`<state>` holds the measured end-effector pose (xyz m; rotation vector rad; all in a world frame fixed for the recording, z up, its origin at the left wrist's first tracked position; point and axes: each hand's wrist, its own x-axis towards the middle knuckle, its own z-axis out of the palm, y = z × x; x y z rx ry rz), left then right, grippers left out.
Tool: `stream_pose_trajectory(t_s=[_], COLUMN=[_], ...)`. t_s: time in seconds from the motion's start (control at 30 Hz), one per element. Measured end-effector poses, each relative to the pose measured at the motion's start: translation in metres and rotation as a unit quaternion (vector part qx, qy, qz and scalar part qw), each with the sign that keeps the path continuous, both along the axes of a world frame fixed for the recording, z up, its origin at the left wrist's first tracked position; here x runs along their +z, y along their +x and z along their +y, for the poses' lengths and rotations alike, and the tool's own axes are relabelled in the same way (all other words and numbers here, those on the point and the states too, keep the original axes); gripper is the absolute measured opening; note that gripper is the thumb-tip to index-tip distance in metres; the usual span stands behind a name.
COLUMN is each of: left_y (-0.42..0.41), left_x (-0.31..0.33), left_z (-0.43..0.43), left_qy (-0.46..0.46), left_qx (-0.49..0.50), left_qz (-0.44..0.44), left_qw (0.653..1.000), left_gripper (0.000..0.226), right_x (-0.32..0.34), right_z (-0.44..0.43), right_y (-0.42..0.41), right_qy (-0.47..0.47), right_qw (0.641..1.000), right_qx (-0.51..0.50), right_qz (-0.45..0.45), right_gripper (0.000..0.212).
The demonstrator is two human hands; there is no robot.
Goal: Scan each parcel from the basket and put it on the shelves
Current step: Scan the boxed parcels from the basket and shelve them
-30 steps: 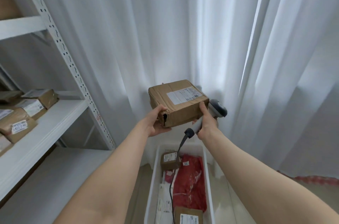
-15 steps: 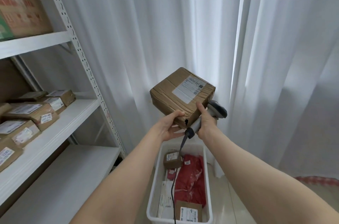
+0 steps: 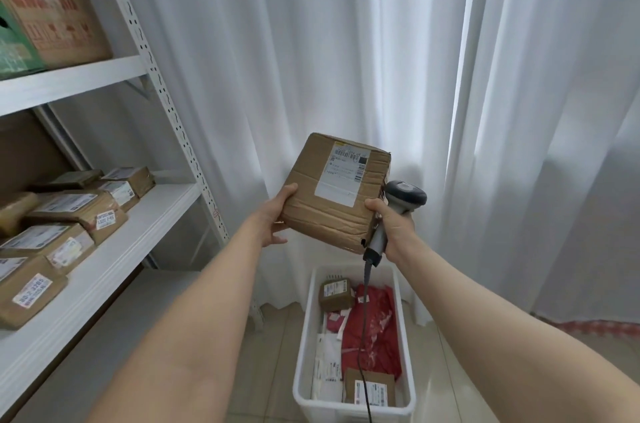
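A brown cardboard parcel [image 3: 334,192] with a white shipping label is held up in front of the curtain, tilted with its label side toward me. My left hand [image 3: 277,216] grips its lower left edge. My right hand [image 3: 393,225] grips the grey handheld scanner [image 3: 398,211] by its handle, and its thumb touches the parcel's right edge. The scanner's cable hangs down into the white basket [image 3: 407,346] on the floor, which holds brown boxes, a red bag and white mailers. The white shelves [image 3: 138,214] stand to the left.
Several labelled brown parcels [image 3: 65,218] lie on the middle shelf, whose right end is bare. Larger cartons [image 3: 52,20] sit on the upper shelf. The lowest shelf [image 3: 104,336] is bare. White curtains [image 3: 381,59] hang close behind the parcel.
The parcel has turned so its label faces me more squarely and moved slightly right. My view has shifted left, showing more of the shelves. Both hands keep their hold.
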<state>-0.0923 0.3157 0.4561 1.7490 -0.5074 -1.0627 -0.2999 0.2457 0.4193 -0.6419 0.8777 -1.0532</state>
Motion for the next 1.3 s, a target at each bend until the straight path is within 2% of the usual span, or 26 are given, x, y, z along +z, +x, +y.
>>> stream_pose_trajectory(t_s=[0.13,0.27,0.37,0.4,0.57,0.73,0.93,1.3], left_y=[0.023,0.027,0.026,0.026,0.024,0.019,0.017,0.015], left_x=[0.0,-0.018,-0.039,-0.046,-0.073,-0.082,-0.092,-0.094], left_z=[0.01,0.016,0.018,0.019,0.019,0.018,0.023,0.027], left_qy=[0.064,0.053,0.034,0.029,0.012,0.009,0.001,-0.021], left_qx=[-0.078,-0.083,-0.065,-0.057,-0.034,-0.036,-0.038,-0.024], left_qz=[0.016,0.044,0.049,0.052,0.08,0.096,0.106,0.116], left_qw=[0.995,0.994,0.996,0.997,0.996,0.995,0.994,0.993], left_gripper=[0.061,0.051,0.052,0.052,0.052,0.054,0.058,0.054], right_x=[-0.006,-0.015,-0.024,-0.026,-0.026,-0.012,-0.007,0.006], right_z=[0.004,0.003,0.001,0.001,0.006,0.017,0.027,0.028], right_y=[0.01,0.017,0.017,0.017,0.016,0.026,0.03,0.029], right_qy=[-0.019,-0.021,-0.044,-0.041,-0.004,-0.031,-0.035,-0.038], right_qw=[0.998,0.995,0.968,0.96,0.979,0.985,0.983,0.973], right_qx=[0.033,0.042,-0.006,-0.014,0.018,0.09,0.14,0.164], right_qz=[0.048,0.084,0.249,0.278,0.201,0.144,0.113,0.161], right_gripper=[0.051,0.058,0.063,0.062,0.027,0.013,0.018,0.021])
